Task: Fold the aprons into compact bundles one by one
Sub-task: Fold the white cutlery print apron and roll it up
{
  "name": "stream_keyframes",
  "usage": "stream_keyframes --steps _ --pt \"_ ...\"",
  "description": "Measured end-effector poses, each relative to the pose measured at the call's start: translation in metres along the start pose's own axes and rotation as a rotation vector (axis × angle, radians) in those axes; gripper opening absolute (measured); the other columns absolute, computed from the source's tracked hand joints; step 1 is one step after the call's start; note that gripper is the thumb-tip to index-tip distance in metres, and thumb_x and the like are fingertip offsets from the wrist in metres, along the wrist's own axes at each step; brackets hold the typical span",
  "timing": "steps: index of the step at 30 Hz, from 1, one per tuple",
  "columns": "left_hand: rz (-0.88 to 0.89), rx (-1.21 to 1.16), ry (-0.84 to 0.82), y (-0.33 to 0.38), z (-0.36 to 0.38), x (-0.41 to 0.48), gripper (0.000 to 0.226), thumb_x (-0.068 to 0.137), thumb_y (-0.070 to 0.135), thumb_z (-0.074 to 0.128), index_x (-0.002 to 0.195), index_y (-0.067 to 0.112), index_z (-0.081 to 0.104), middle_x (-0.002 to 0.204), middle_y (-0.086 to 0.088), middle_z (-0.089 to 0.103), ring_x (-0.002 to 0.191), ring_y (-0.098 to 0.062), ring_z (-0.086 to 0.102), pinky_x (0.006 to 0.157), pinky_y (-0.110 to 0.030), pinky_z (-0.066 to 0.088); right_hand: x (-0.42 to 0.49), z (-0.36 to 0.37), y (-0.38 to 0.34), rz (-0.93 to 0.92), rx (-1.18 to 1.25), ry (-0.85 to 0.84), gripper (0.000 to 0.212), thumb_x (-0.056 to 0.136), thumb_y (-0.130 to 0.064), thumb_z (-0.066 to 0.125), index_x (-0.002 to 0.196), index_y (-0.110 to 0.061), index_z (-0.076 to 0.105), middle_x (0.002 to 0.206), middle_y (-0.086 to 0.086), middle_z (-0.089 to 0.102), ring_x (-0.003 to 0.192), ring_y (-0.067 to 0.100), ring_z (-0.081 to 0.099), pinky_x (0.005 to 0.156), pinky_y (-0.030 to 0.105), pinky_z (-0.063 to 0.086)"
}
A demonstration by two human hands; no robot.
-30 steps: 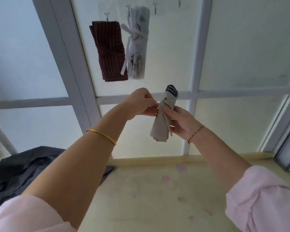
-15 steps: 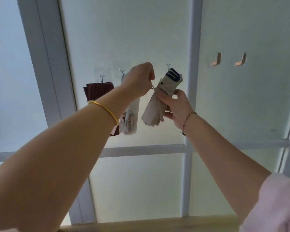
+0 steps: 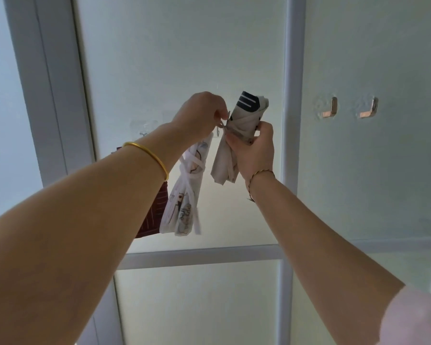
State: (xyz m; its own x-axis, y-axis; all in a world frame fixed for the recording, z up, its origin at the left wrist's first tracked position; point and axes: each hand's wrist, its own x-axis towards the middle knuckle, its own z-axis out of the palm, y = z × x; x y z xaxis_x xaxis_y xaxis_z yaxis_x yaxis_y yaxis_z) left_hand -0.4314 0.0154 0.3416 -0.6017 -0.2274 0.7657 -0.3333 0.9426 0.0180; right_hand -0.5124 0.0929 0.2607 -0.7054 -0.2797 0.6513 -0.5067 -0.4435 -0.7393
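We see both arms raised toward a frosted glass partition w/ pale grey frames (image 3: pixel 292 170). Our right hand (image 3: pixel 255 150) grips a rolled beige apron bundle (image 3: pixel 237 135) round its middle, thumb and fingers curled on the cloth; the bundle stands nearly upright, tilted a bit toward 1 o'clock, its dark striped patch at the top end and the loose folded end hanging below the hand. Our left hand (image 3: pixel 200 113), at approx 9 o'clock of the bundle, pinches a thin tie loop (image 3: pixel 225 118) at the bundle's side, fingertips pressed together on it, right by a small metal hook (image 3: pixel 218 131) on the glass; we can't tell whether the loop is on the hook. At 7 o'clock from the held bundle hangs a white printed apron bundle (image 3: pixel 184 195), tied w/ white straps, just beside the held one but apart from it. Behind our left forearm, further toward 8 o'clock, a dark red striped bundle (image 3: pixel 152 215) shows only in part. At 3 o'clock, past the vertical frame bar, two bare copper-tone hooks (image 3: pixel 330 109) sit side by side on the glass. A gold bangle (image 3: pixel 149 155) is on the left wrist, a thin braided bracelet (image 3: pixel 259 174) on the right, and a pink sleeve (image 3: pixel 413 319) at 5 o'clock.
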Motion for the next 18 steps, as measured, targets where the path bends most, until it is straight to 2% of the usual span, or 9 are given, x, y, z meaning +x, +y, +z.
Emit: stream_keyframes --steps 3,7,11,15,18 --pt "0.052 0.043 -0.041 -0.0014 -0.0013 -0.0009 0.021 0.092 0.004 0.055 0.104 0.009 0.071 0.106 -0.008 0.066 0.099 -0.023 0.06 0.089 -0.03 0.047 -0.001 0.0004 0.0008 -0.037 -0.065 0.009 0.046 0.083 -0.036 0.07 0.112 -0.015 0.042 0.092 -0.001 0.063 0.086 0.021 0.063 0.08 0.043 0.055" --pt "0.017 0.028 -0.074 0.0008 -0.0046 -0.0033 0.016 0.089 0.004 0.059 0.099 0.006 0.071 0.104 -0.008 0.067 0.099 -0.022 0.06 0.084 -0.025 0.045 -0.0046 0.0032 0.0007 -0.045 -0.095 0.01 0.046 0.083 -0.036 0.07 0.112 -0.015 0.041 0.092 -0.002 0.062 0.086 0.02 0.063 0.08 0.043 0.055" --pt "-0.015 0.005 -0.095 0.0008 -0.0049 -0.0045 0.015 0.088 0.004 0.059 0.097 0.007 0.071 0.104 -0.007 0.067 0.101 -0.022 0.06 0.085 -0.027 0.046 -0.0047 0.0031 0.0005 -0.026 -0.087 0.012 0.045 0.082 -0.036 0.07 0.111 -0.017 0.04 0.091 -0.001 0.062 0.084 0.02 0.063 0.079 0.042 0.055" --pt "-0.049 -0.027 -0.069 -0.0009 -0.003 -0.0045 0.013 0.085 0.0 0.058 0.095 0.007 0.062 0.103 -0.008 0.063 0.097 -0.024 0.058 0.075 -0.026 0.043 -0.0044 0.0042 0.0018 -0.005 -0.102 0.003 0.048 0.082 -0.038 0.071 0.112 -0.015 0.041 0.097 0.001 0.062 0.087 0.022 0.063 0.08 0.044 0.055" --pt "-0.054 -0.028 -0.063 0.0003 -0.0009 -0.0031 0.013 0.085 -0.003 0.057 0.091 0.009 0.059 0.103 -0.01 0.062 0.097 -0.025 0.057 0.075 -0.028 0.044 -0.0037 0.0058 0.0042 0.002 -0.11 0.02 0.045 0.082 -0.036 0.07 0.108 -0.016 0.04 0.088 -0.006 0.058 0.083 0.019 0.062 0.079 0.043 0.055"
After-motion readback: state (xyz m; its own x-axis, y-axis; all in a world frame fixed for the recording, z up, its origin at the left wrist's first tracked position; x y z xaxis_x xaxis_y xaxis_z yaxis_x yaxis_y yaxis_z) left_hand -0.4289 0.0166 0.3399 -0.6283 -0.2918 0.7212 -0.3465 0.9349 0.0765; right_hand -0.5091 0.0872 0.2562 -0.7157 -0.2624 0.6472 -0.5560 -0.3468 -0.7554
